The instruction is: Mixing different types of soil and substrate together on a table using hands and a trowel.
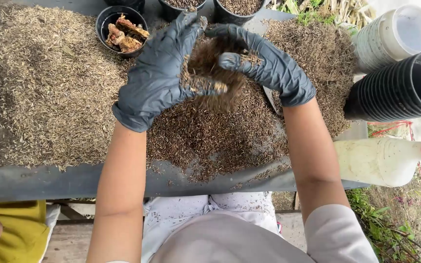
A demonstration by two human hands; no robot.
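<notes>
Partly hidden: husk clump [215, 73] btwn gloved hands [159, 78] [269, 65].

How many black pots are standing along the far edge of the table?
3: one holding brown chunks at upper left, one behind the left hand, one behind the right hand. More may sit beyond the frame.

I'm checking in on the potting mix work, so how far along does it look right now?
Done: pale husk pile and dark mix pile lie spread on the grey table, and one black pot holds brown chunks. In hand: left hand and right hand, gloved, rub a fibrous clump. Left: stacked black pots and white pots lie empty.
</notes>
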